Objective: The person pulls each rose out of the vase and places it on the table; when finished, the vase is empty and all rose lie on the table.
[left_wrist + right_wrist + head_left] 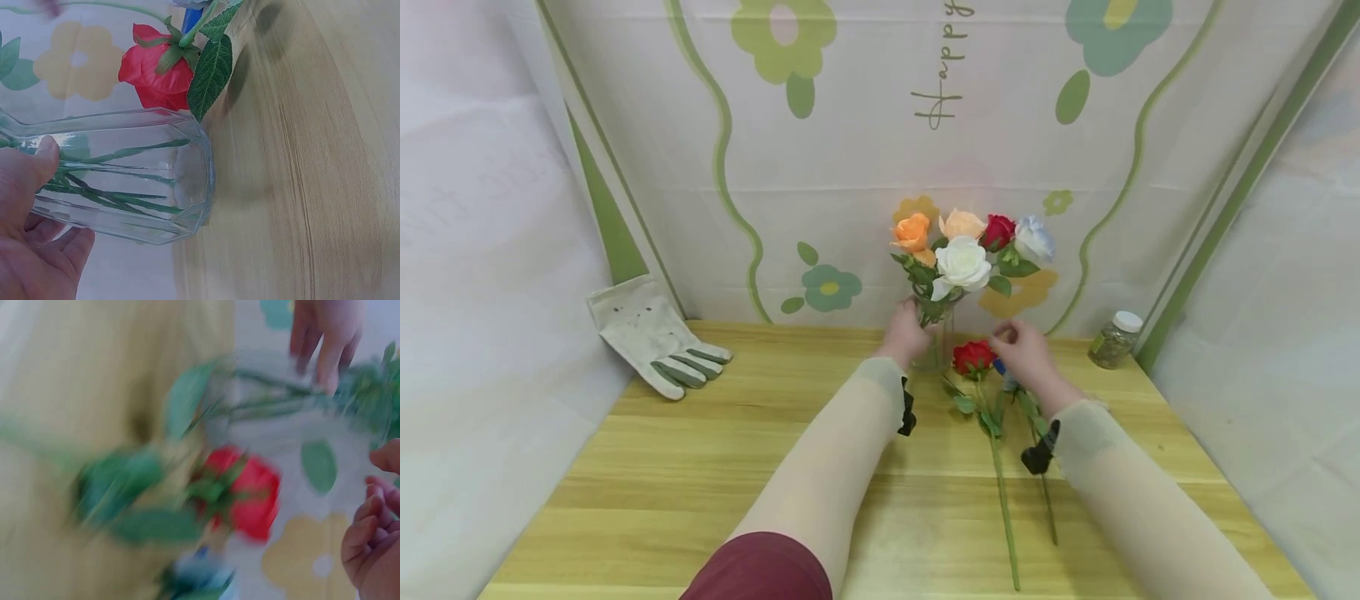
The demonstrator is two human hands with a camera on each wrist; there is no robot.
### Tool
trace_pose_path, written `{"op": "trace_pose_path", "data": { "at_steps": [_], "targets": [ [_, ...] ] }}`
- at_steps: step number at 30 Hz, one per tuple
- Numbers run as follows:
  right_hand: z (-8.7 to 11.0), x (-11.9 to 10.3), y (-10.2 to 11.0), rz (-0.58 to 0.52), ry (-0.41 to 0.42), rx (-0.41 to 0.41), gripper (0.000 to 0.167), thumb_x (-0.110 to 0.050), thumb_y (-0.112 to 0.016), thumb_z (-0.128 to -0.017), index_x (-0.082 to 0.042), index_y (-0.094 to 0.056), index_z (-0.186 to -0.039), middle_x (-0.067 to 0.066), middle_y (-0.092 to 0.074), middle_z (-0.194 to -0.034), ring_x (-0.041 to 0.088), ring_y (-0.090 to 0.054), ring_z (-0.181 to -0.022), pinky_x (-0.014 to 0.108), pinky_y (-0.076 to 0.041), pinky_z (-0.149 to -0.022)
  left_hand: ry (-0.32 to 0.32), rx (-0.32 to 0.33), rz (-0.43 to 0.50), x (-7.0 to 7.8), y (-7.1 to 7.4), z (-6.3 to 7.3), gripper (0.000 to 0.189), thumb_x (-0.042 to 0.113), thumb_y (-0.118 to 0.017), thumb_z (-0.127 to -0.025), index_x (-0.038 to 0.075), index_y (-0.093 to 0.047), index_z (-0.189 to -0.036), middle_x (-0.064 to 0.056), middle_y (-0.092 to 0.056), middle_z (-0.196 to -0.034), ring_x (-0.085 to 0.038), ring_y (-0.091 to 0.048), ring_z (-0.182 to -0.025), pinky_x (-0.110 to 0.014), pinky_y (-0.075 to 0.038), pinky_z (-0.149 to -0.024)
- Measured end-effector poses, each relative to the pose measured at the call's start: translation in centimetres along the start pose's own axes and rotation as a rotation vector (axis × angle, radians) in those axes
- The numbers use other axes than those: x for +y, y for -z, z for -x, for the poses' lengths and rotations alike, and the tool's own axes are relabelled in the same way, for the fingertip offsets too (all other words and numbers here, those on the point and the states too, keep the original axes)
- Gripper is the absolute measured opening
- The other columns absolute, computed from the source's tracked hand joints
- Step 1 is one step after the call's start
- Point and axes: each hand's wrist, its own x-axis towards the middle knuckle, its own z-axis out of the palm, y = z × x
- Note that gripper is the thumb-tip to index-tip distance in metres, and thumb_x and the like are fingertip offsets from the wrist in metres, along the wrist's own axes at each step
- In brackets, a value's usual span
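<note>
A clear glass vase (187, 162) holds several artificial roses, their green stems visible through its wall. My left hand (907, 333) grips the vase, thumb on the near side and fingers round the other. Over its rim spread a white rose (962, 263), an orange rose (912, 233), a peach one (962, 225), a red one (999, 232) and a pale blue one (1034, 239). Right of the vase, my right hand (1028, 358) hovers with loosely curled fingers and nothing between them. Close by lies a long-stemmed red rose (974, 356), beside a bluish flower (1010, 384) partly hidden by that hand.
A white work glove (651, 333) with green-grey fingers lies at the left edge, against the cloth wall. At the back right stands a small jar (1115, 342) with a white lid. A flower-printed cloth (865, 150) rises behind the wooden table (715, 467).
</note>
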Motion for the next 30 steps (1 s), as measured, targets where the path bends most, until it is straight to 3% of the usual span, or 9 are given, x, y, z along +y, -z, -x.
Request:
{"op": "trace_pose_path", "data": {
  "at_steps": [6,11,15,21,30],
  "targets": [
    [-2.2,-5.5,-2.2,-0.208,0.133,0.132,0.026,-0.018,-0.068,-0.092,-0.002,-0.063,-0.112,0.013,-0.056,-0.084,0.024,-0.051,-0.068,0.033,-0.045,-0.054,-0.039,0.02,-0.003,-0.1,0.1,-0.2,0.064,0.015,-0.074,-0.09,0.005,-0.044,-0.145,-0.013,-0.052,-0.138,-0.028,-0.051,-0.126,-0.037,-0.039,-0.107],
    [-3.2,-7.0,-3.4,-0.307,0.086,0.178,0.022,-0.016,-0.07,-0.091,0.001,-0.067,-0.104,0.013,-0.062,-0.088,0.022,-0.054,-0.071,0.032,-0.047,-0.059,-0.035,0.014,-0.019,-0.1,0.0,-0.1,0.066,0.018,-0.074,-0.09,0.006,-0.042,-0.147,-0.013,-0.05,-0.142,-0.028,-0.049,-0.128,-0.037,-0.037,-0.109],
    [-3.6,-6.9,-3.7,-0.376,0.061,0.219,0.021,-0.011,-0.067,-0.092,0.002,-0.07,-0.108,0.012,-0.065,-0.094,0.018,-0.054,-0.076,0.029,-0.046,-0.063,-0.035,0.019,-0.007,0.1,-0.2,0.2,0.065,0.018,-0.074,-0.091,0.006,-0.042,-0.147,-0.013,-0.05,-0.142,-0.029,-0.049,-0.128,-0.039,-0.036,-0.109],
    [-3.7,-7.5,-3.3,-0.398,0.141,0.325,0.013,-0.006,-0.066,-0.092,0.005,-0.071,-0.096,0.015,-0.063,-0.083,0.018,-0.052,-0.063,0.026,-0.043,-0.051,-0.001,0.002,-0.011,0.0,-0.1,0.4,0.072,0.023,-0.072,-0.093,0.006,-0.034,-0.152,-0.014,-0.041,-0.15,-0.03,-0.043,-0.134,-0.04,-0.033,-0.111],
    [-3.8,-10.0,-1.2,-0.372,0.218,0.338,0.016,-0.013,-0.071,-0.092,0.002,-0.069,-0.098,0.011,-0.063,-0.092,0.017,-0.053,-0.078,0.027,-0.044,-0.063,0.001,-0.007,0.003,0.1,0.0,0.3,0.071,0.019,-0.073,-0.092,0.007,-0.036,-0.151,-0.013,-0.046,-0.145,-0.028,-0.046,-0.131,-0.038,-0.036,-0.11]
  ]
}}
